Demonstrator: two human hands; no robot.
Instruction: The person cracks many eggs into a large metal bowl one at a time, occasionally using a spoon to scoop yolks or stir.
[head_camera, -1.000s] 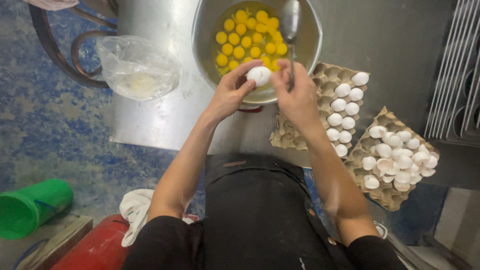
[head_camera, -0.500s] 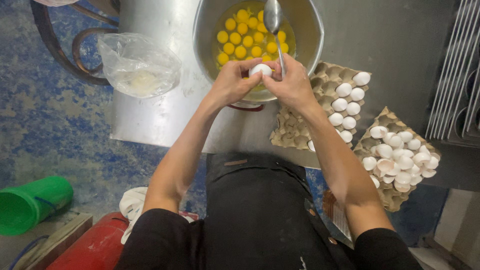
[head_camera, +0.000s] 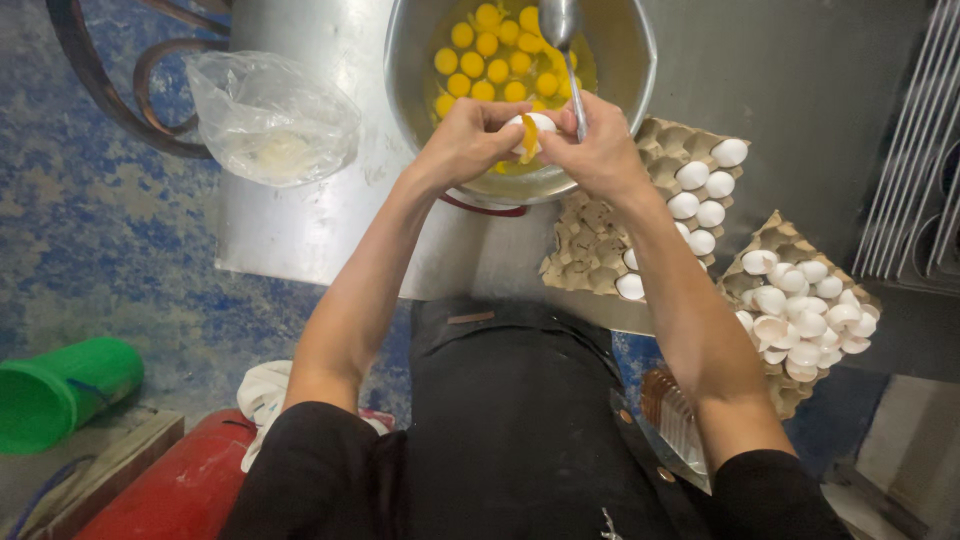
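Both hands meet over the near rim of the metal bowl (head_camera: 625, 60), which stands on the steel bench (head_camera: 300, 215). The left hand (head_camera: 465, 140) and right hand (head_camera: 600, 150) curl their fingers (head_camera: 500, 112) tightly around a white egg (head_camera: 528, 132), split open with yolk showing in the crack. The right hand also pinches a spoon (head_camera: 562, 40) whose bowl hangs above the yolks (head_camera: 490, 65). An egg tray (head_camera: 610, 240) lies just right.

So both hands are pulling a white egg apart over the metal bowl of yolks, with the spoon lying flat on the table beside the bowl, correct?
Not quite. The spoon is not on the table; the right hand holds its handle, its bowl over the yolks. The head view shows it. The left hand and right hand do split the egg over the metal bowl.
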